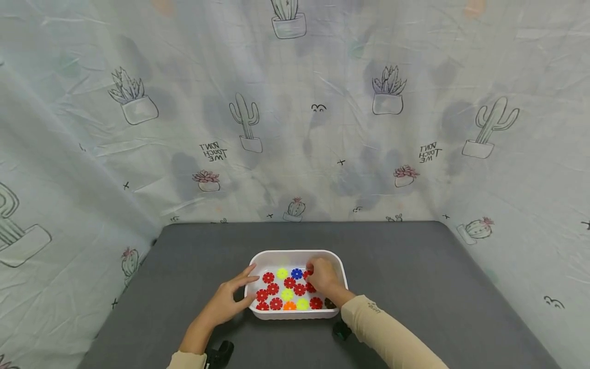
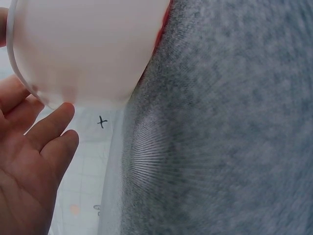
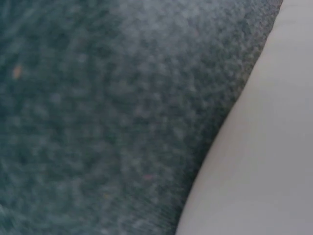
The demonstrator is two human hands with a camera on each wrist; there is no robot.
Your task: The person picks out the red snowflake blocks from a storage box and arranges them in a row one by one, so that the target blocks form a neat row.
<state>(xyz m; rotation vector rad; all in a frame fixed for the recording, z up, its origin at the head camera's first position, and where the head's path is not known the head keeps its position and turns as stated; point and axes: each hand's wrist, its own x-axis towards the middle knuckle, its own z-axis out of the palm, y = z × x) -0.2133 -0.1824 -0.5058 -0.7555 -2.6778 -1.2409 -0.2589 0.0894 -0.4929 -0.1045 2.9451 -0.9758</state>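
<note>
A white rectangular tray [image 1: 295, 314] holds several flower-shaped notched plastic discs, mostly red [image 1: 276, 303], with yellow [image 1: 287, 294], orange [image 1: 290, 306] and blue [image 1: 297, 273] ones among them. At the tray's left end is my left hand [image 1: 224, 302], its fingers spread and fairly straight. In the left wrist view, fingers of the left hand [image 2: 36, 152] touch the tray's outer wall [image 2: 88, 54], and others reach over its rim. My right hand [image 1: 324, 277] reaches inside at the right, fingers curled down, pinching a red disc partly hidden by them. The right wrist view shows no hand.
The tray stands on a dark grey cloth-covered table [image 1: 392, 256]. A white curtain [image 1: 295, 128] printed with cacti hangs behind and at both sides. A beige sleeve [image 3: 259, 161] fills the right of the right wrist view. Near the tray's right end lies a dark disc [image 1: 329, 303].
</note>
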